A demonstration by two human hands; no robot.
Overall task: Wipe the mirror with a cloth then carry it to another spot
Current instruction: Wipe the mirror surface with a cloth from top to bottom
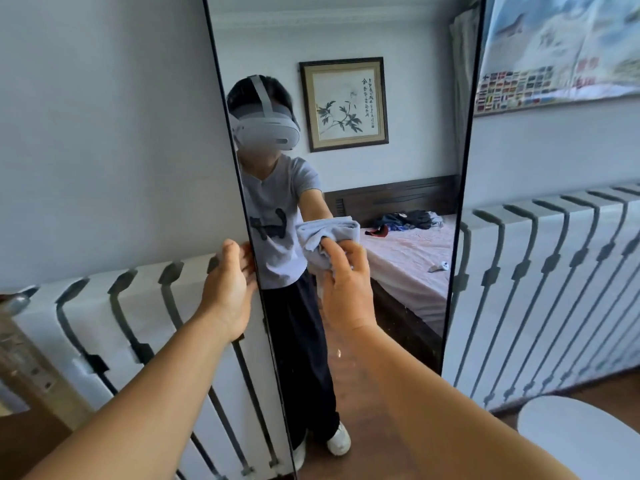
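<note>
A tall mirror with a thin black frame (460,237) leans upright against the wall in front of a white radiator. My left hand (230,289) lies against the mirror's left edge at about mid height, fingers around the frame. My right hand (346,285) presses a bunched light-blue cloth (313,258) flat on the glass just right of that edge. Most of the cloth is hidden behind my fingers; its reflection shows above them. The glass reflects a person with a headset, a bed and a framed picture.
The white radiator cover with dark slats (540,289) runs along the wall on both sides of the mirror. A round white stool or table (581,441) stands at the lower right on the wooden floor. A map poster (561,46) hangs at the upper right.
</note>
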